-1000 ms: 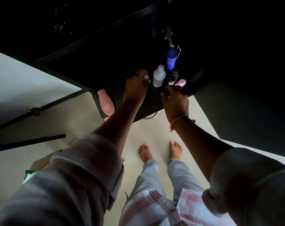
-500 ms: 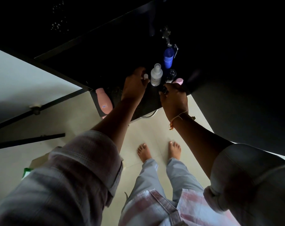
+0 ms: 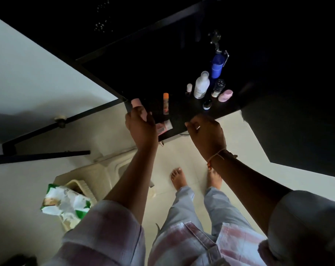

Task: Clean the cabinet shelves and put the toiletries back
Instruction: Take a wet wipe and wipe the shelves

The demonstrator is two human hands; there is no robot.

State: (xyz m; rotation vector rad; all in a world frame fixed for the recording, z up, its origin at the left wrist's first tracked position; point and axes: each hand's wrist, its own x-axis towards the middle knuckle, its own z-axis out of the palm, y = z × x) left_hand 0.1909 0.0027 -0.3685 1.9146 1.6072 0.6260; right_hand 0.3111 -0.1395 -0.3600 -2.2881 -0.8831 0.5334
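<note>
A dark cabinet shelf carries the toiletries. At its right stand a blue bottle, a white bottle, a small white-capped vial, a dark jar, a pink container and a small dark bottle. An orange-capped stick and a pink-white tube lie further left. My left hand grips a pink bottle at the shelf's front left corner. My right hand hovers at the front edge, fingers loosely curled, with nothing seen in it.
The cabinet's interior behind the bottles is very dark. Below on the pale floor sit a green-white wipes pack on a cream basket and a cream plastic fixture. My bare feet stand under the shelf.
Both hands have drawn back from the bottle group to the shelf's front. My right hand has let go of the small dark bottle. My left hand has shifted left onto the pink bottle.
</note>
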